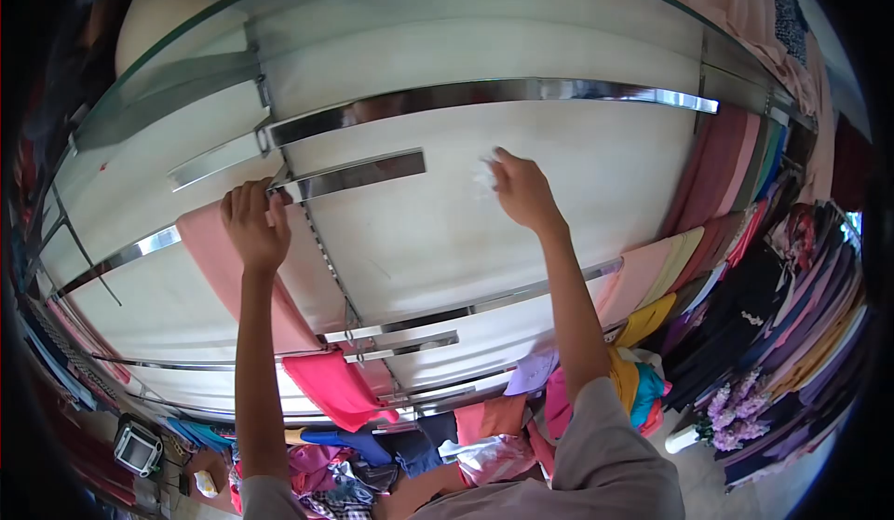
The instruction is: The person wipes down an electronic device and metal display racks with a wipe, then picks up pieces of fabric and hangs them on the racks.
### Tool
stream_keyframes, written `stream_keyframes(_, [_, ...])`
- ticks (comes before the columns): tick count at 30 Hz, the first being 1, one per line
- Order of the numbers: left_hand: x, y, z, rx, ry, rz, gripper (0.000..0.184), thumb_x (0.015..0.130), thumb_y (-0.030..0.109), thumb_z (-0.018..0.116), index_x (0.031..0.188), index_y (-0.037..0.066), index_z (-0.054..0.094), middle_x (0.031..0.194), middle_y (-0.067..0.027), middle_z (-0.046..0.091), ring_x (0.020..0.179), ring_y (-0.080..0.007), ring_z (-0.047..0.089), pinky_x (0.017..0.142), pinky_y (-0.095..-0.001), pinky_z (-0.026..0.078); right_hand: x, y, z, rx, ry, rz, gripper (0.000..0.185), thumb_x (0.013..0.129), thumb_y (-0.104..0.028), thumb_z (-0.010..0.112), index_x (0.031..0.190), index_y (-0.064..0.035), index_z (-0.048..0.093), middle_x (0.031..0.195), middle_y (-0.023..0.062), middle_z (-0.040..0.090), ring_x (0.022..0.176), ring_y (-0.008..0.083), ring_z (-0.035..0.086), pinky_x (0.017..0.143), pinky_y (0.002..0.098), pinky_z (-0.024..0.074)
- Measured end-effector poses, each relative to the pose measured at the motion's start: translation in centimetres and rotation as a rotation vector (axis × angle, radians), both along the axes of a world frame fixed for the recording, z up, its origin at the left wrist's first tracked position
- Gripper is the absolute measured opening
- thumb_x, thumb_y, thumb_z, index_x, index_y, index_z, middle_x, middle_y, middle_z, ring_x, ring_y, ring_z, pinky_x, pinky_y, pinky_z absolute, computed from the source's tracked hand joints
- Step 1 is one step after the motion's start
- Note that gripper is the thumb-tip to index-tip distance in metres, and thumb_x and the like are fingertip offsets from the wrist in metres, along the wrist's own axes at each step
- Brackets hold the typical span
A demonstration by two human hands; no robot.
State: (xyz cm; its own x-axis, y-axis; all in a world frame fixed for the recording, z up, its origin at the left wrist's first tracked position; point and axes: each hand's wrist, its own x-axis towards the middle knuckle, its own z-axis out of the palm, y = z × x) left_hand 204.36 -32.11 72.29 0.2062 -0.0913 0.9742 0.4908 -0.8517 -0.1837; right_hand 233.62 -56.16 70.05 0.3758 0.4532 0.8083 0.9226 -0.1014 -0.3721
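Observation:
My left hand (256, 227) is raised at the metal rail bracket, its fingers closed around the upper edge by a dusty pink cloth (233, 264) that hangs from the rail. My right hand (523, 189) is lifted before the white wall panel, its fingers closed on a small white wad (486, 175), perhaps tissue. Between the hands a short chrome bar (363, 174) sticks out, below a long chrome rail (484, 92). Lower down, a bright pink cloth (337, 390) hangs on another rail.
A glass shelf edge (200, 27) curves overhead. Folded cloths (712, 162) hang at the right, beside a rack of garments (810, 334). Purple flowers (740, 418) stand in a white vase (682, 440). Piled fabrics (494, 457) lie below, and a boxy device (140, 449) stands lower left.

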Motion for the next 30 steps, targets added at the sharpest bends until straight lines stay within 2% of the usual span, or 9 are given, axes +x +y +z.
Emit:
stream_keyframes(4, [1.7, -2.9, 0.0, -0.033, -0.206, -0.123, 0.022, 0.087, 0.011, 0.056, 0.105, 0.000, 0.059, 0.110, -0.0177, 0.058, 0.104, -0.0351, 0.054, 0.092, -0.0449, 0.040, 4.6, -5.2, -1.0, 0.621, -0.010, -0.006, 0.019, 0.087, 0.002, 0.049, 0.104, 0.0032, 0.057, 0.088, 0.0203, 0.058, 0.078, 0.0364, 0.060, 0.068, 0.0397, 0.0484])
stream_keyframes(5, [2.5, -4.9, 0.3, -0.048, -0.294, -0.185, 0.023, 0.086, 0.009, 0.057, 0.106, -0.001, 0.059, 0.114, -0.0194, 0.057, 0.107, -0.0368, 0.053, 0.092, -0.0455, 0.041, 5.4, -6.4, 0.2, 0.704, -0.093, -0.174, 0.024, 0.090, 0.000, 0.047, 0.113, 0.0038, 0.056, 0.086, 0.0143, 0.061, 0.067, 0.0196, 0.056, 0.060, 0.0296, 0.0444])
stream_keyframes(8, [6.8, -11.8, 2.0, 0.131, -0.139, -0.342, 0.035, 0.081, 0.010, 0.064, 0.114, 0.000, 0.058, 0.120, -0.0184, 0.058, 0.118, -0.0369, 0.051, 0.102, -0.0480, 0.038, 5.1, -7.7, 6.0, 0.992, -0.343, -0.184, 0.025, 0.087, 0.005, 0.047, 0.110, 0.0022, 0.059, 0.096, 0.0166, 0.061, 0.081, 0.0245, 0.060, 0.067, 0.0296, 0.0468])
stream_keyframes(11, [13.0, -17.4, 5.4, 0.195, 0.056, -0.507, 0.041, 0.078, 0.009, 0.065, 0.117, -0.001, 0.057, 0.120, -0.0175, 0.059, 0.118, -0.0364, 0.052, 0.108, -0.0498, 0.032, 4.7, -3.2, 8.4, 0.852, -0.366, 0.081, 0.022, 0.081, 0.001, 0.058, 0.102, -0.0030, 0.063, 0.100, 0.0099, 0.063, 0.102, 0.0265, 0.059, 0.088, 0.0396, 0.0489])
stream_keyframes(13, [17.3, -18.4, 7.5, 0.235, 0.061, -0.440, 0.044, 0.078, 0.011, 0.067, 0.119, 0.000, 0.055, 0.119, -0.0167, 0.059, 0.117, -0.0351, 0.052, 0.108, -0.0497, 0.031, 5.2, -1.3, 8.2, 0.545, -0.799, -0.083, 0.021, 0.080, 0.000, 0.061, 0.099, -0.0050, 0.065, 0.105, 0.0071, 0.064, 0.106, 0.0236, 0.059, 0.095, 0.0419, 0.0461])
stream_keyframes(15, [20.9, -16.8, 8.3, 0.240, 0.112, -0.389, 0.043, 0.081, 0.015, 0.068, 0.120, 0.002, 0.055, 0.116, -0.0144, 0.061, 0.109, -0.0319, 0.057, 0.105, -0.0495, 0.034, 6.4, -1.8, 7.6, 0.677, -0.773, -0.023, 0.022, 0.078, 0.000, 0.062, 0.098, -0.0057, 0.066, 0.107, 0.0069, 0.065, 0.107, 0.0218, 0.060, 0.099, 0.0430, 0.0437])
stream_keyframes(18, [21.2, -15.5, 8.4, 0.233, 0.222, -0.223, 0.028, 0.086, 0.021, 0.064, 0.107, 0.003, 0.058, 0.079, -0.0076, 0.060, 0.073, -0.0267, 0.057, 0.067, -0.0395, 0.041, 12.0, -5.4, 5.9, 0.760, -0.682, -0.153, 0.028, 0.078, 0.003, 0.060, 0.104, -0.0044, 0.066, 0.114, 0.0081, 0.064, 0.114, 0.0234, 0.058, 0.101, 0.0424, 0.0426])
stream_keyframes(24, [24.0, -16.6, 8.3, 0.205, -0.065, -0.026, 0.034, 0.089, 0.037, 0.060, 0.070, 0.010, 0.056, 0.054, -0.0029, 0.050, 0.049, -0.0227, 0.050, 0.055, -0.0352, 0.039, 24.5, -15.6, 4.0, 0.828, -0.476, -0.425, 0.031, 0.081, 0.008, 0.048, 0.108, 0.0031, 0.063, 0.122, 0.0177, 0.060, 0.120, 0.0319, 0.053, 0.101, 0.0405, 0.0436])
stream_keyframes(30, [25.1, -15.9, 8.3, 0.293, -0.223, 0.021, 0.039, 0.088, 0.043, 0.060, 0.063, 0.012, 0.055, 0.050, -0.0022, 0.049, 0.044, -0.0214, 0.049, 0.050, -0.0343, 0.038, 30.4, -20.3, 5.6, 0.899, -0.197, -0.715, 0.028, 0.081, 0.004, 0.050, 0.106, 0.0020, 0.062, 0.109, 0.0228, 0.063, 0.101, 0.0382, 0.062, 0.082, 0.0409, 0.0528])
